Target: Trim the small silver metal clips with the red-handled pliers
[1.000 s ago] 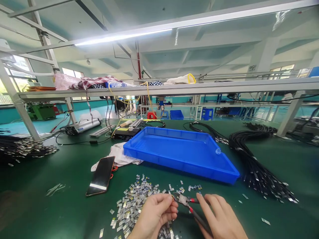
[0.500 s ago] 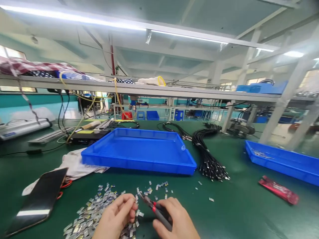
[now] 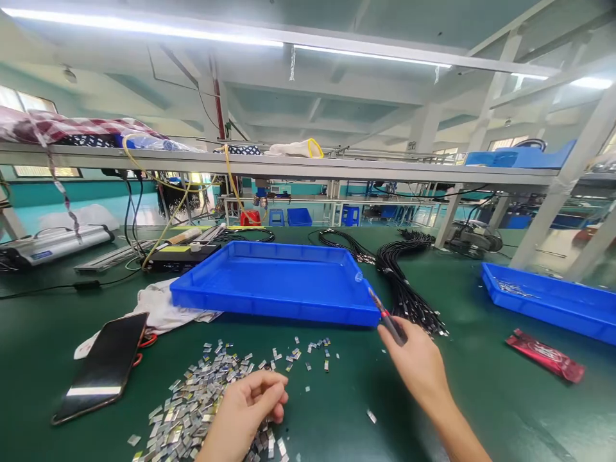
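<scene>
My right hand (image 3: pixel 418 360) grips a pair of small pliers (image 3: pixel 389 321) with dark grey and red handles, the jaws pointing up and away. It is over the front right corner of the large blue tray (image 3: pixel 283 312), close to a bundle of black cables (image 3: pixel 404 292) with metal plugs. My left hand (image 3: pixel 255 407) is closed, thumb against the fingertips. Anything in that pinch is hidden or too small to name. Under and beside it spreads a pile of small silvery metal pieces (image 3: pixel 187 401), with several scattered beyond.
At left lie a phone (image 3: pixel 103 369) and a white cloth (image 3: pixel 161 308). Rightward are a red wrapped packet (image 3: pixel 546 356) and another blue tray (image 3: pixel 553 312) with small metal parts. A shelf (image 3: pixel 298 168) spans the table above a black box (image 3: pixel 180 256).
My right hand has moved right and away from me with the pliers, apart from my left hand. My left hand stays closed near the pile. The view has shifted slightly.
</scene>
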Available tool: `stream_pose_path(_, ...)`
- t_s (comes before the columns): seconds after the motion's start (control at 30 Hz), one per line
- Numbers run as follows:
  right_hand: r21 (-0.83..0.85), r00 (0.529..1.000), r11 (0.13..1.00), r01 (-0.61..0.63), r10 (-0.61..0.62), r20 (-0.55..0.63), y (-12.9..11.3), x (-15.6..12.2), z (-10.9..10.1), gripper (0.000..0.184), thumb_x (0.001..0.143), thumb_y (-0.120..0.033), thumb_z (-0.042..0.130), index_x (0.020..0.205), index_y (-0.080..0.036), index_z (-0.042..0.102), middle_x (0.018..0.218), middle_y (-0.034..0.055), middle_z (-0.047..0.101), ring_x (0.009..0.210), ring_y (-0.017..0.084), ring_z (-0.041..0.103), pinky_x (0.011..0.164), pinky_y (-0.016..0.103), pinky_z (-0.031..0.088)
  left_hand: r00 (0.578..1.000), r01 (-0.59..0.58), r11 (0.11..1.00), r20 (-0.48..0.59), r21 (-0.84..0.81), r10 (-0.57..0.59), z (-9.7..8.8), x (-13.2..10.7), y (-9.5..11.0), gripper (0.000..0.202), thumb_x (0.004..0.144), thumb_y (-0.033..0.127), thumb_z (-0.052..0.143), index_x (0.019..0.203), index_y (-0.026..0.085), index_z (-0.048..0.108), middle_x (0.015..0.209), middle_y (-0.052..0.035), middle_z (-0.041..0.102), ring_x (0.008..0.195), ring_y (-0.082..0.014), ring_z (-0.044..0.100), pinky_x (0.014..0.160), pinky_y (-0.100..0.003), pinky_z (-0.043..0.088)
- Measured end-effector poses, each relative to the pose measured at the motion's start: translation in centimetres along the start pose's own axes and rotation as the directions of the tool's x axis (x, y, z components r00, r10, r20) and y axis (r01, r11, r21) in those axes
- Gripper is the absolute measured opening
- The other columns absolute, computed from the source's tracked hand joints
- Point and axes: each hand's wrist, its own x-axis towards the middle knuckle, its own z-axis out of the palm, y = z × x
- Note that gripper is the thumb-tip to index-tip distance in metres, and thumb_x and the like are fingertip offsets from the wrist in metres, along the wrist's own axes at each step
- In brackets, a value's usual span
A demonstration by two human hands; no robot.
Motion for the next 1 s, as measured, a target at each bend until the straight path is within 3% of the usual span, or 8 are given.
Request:
stream_pose_path(0.2,0.053,0.988,0.987,-0.151,0.152,-0.023,0.9,0.6,0.1,0.054,0.076,-0.061,0.041,0.104,-0.021,0.064,0.092,0.0075,0.064,0.086,0.029,0.058,0.072,0.038,0.042,0.998,0.047,0.999,0.042,-0.016,-0.047,1.8,0.7,-0.6,0.029,0.064,0.036,0.076,0.081,0.015,0.063,0.066,-0.0006,0.064,0.063,-0.0161,0.061,0.065,-0.028,0.048)
stream_pose_path(0.3,0.096,0.978,0.976,-0.196,0.202,-0.049,1.1,0.8,0.0,0.055,0.076,-0.062,0.040,0.104,-0.021,0.064,0.094,0.0081,0.064,0.087,0.030,0.059,0.072,0.038,0.042,0.991,-0.002,0.981,0.129,0.196,-0.023,3.8,2.1,0.2,0.018,0.068,0.030,0.068,0.075,0.015,0.062,0.059,-0.0003,0.062,0.058,-0.0170,0.061,0.061,-0.029,0.048)
stream_pose_path(0.4,0.133,0.972,0.969,-0.210,0.222,-0.080,1.0,0.9,-0.2,0.054,0.075,-0.061,0.040,0.104,-0.022,0.063,0.096,0.0078,0.064,0.089,0.030,0.059,0.073,0.039,0.042,0.982,-0.179,0.828,0.148,0.531,0.117,6.1,4.3,1.2,0.012,0.072,0.025,0.058,0.072,0.016,0.066,0.061,-0.0015,0.064,0.062,-0.0170,0.060,0.060,-0.027,0.044)
stream_pose_path(0.53,0.176,0.970,0.964,-0.200,0.220,-0.106,0.6,0.9,-0.3,0.053,0.074,-0.059,0.040,0.103,-0.021,0.064,0.095,0.0080,0.063,0.089,0.031,0.058,0.073,0.039,0.042,0.960,-0.274,0.656,0.162,0.703,0.227,8.5,7.8,1.1,0.015,0.073,0.021,0.054,0.069,0.017,0.068,0.072,-0.0032,0.066,0.070,-0.0185,0.059,0.063,-0.028,0.040)
stream_pose_path(0.67,0.209,0.967,0.962,-0.177,0.209,-0.145,0.1,0.7,-0.3,0.055,0.075,-0.057,0.041,0.105,-0.018,0.064,0.098,0.0090,0.063,0.091,0.031,0.057,0.076,0.039,0.042,0.932,-0.348,0.477,0.242,0.807,0.272,9.9,9.8,0.2,0.015,0.074,0.019,0.053,0.069,0.018,0.068,0.080,-0.0051,0.066,0.082,-0.0217,0.056,0.073,-0.032,0.038)
stream_pose_path(0.8,0.233,0.961,0.958,-0.166,0.210,-0.180,-0.2,0.7,-0.5,0.054,0.076,-0.056,0.041,0.105,-0.018,0.064,0.099,0.0085,0.063,0.090,0.030,0.057,0.078,0.039,0.042,0.920,-0.374,0.332,0.301,0.866,0.251,10.4,9.9,-0.1,0.015,0.074,0.014,0.052,0.066,0.018,0.064,0.079,-0.0076,0.065,0.085,-0.0249,0.052,0.075,-0.035,0.035)
stream_pose_path(0.9,0.251,0.950,0.951,-0.180,0.234,-0.206,0.0,0.9,-1.0,0.051,0.075,-0.056,0.042,0.102,-0.019,0.065,0.097,0.0089,0.064,0.086,0.030,0.058,0.077,0.040,0.043,0.918,-0.379,0.258,0.326,0.889,0.226,10.7,9.6,0.0,0.016,0.076,0.011,0.048,0.071,0.015,0.062,0.082,-0.0112,0.063,0.085,-0.0264,0.051,0.077,-0.038,0.034)
stream_pose_path(1.0,0.279,0.923,0.937,-0.208,0.283,-0.262,0.4,1.2,-1.5,0.050,0.075,-0.055,0.042,0.101,-0.019,0.065,0.097,0.0106,0.065,0.084,0.031,0.059,0.077,0.041,0.043,0.915,-0.394,0.241,0.352,0.887,0.199,11.8,9.4,0.0,0.016,0.078,0.008,0.045,0.078,0.014,0.060,0.084,-0.0127,0.062,0.082,-0.0256,0.053,0.077,-0.038,0.035)
